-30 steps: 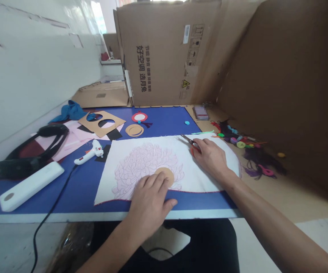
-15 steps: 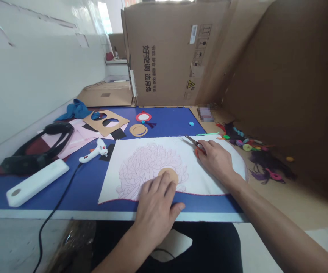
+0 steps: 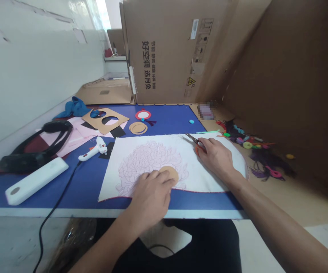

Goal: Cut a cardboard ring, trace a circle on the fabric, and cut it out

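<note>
A white cloth (image 3: 215, 167) printed with a pinkish line-drawn flower (image 3: 149, 155) lies across the front of the table. On the flower's lower right is a round tan cardboard disc (image 3: 172, 176). My left hand (image 3: 152, 193) has its fingers bent over the disc's left edge, with the thumb tucked beneath and partly hidden. Dark-bladed scissors (image 3: 192, 138) with orange handles are held in my right hand (image 3: 216, 157), which rests on the right part of the cloth. Their blades point to the upper left, over the cloth's far edge.
To the left are a white glue gun (image 3: 94, 149) with a black cord, a white oblong case (image 3: 36, 181) and a black strapped device (image 3: 36, 148). Cardboard rings (image 3: 138, 128) and a red-rimmed ornament (image 3: 143, 115) lie behind the cloth. Large cardboard (image 3: 172, 53) walls the back.
My left hand has shifted left, its fingers now bent at the disc's edge and its thumb drawn in. The disc and my right hand with the scissors stay in place.
</note>
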A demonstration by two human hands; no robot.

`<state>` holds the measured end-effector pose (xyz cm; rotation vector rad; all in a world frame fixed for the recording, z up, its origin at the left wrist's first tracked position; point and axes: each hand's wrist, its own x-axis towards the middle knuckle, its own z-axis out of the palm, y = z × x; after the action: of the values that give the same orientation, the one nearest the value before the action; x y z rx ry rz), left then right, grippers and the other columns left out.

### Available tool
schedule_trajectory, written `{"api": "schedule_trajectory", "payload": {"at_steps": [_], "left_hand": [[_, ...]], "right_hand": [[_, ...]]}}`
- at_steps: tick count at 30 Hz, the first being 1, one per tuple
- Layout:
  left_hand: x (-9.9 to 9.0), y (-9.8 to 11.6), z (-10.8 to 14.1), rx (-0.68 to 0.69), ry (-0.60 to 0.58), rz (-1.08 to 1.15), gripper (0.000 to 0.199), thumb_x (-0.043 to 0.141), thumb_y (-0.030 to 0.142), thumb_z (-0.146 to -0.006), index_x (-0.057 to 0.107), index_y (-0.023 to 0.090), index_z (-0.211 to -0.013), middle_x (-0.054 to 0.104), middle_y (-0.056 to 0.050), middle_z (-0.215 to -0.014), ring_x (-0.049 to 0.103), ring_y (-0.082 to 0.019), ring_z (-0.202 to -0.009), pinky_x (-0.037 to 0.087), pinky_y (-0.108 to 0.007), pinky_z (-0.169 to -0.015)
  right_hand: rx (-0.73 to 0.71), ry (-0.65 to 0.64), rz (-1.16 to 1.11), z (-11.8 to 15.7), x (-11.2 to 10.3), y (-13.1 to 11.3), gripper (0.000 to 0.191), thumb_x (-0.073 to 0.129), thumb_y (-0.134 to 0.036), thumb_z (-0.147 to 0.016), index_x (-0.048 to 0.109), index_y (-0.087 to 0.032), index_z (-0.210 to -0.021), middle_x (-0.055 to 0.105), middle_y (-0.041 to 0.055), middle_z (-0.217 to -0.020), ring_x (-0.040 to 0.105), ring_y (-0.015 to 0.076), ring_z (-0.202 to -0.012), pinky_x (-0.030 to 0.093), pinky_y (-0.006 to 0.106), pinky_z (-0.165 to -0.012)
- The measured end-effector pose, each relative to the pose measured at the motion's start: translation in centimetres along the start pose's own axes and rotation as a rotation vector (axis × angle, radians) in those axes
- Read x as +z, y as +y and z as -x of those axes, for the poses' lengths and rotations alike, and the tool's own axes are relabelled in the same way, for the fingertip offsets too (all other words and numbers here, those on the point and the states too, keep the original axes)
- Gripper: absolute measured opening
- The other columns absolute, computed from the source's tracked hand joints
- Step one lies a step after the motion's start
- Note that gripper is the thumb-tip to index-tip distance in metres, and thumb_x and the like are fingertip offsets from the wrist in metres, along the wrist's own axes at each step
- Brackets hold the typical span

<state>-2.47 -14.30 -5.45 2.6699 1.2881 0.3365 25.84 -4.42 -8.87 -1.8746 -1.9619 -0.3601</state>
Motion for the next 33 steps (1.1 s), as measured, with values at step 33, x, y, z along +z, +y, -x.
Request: {"api": "schedule_trajectory", "payload": {"at_steps": [33], "left_hand": [[0.9, -2.9, -1.2, 0.086, 0.051, 0.058, 0.051, 0.055, 0.002, -0.093, 0.081, 0.038, -0.119, 0.073, 0.000, -0.129, 0.062, -0.025, -0.108, 0.047, -0.047, -0.098]], "right_hand": [[0.016, -0.022, -0.017, 0.0, -0.3, -0.1, 0.029, 0.059, -0.033, -0.102, 0.075, -0.022, -0.123, 0.075, 0.0119, -0.105, 0.064, 0.0279, -0.092, 0.030, 0.034, -0.064]]}}
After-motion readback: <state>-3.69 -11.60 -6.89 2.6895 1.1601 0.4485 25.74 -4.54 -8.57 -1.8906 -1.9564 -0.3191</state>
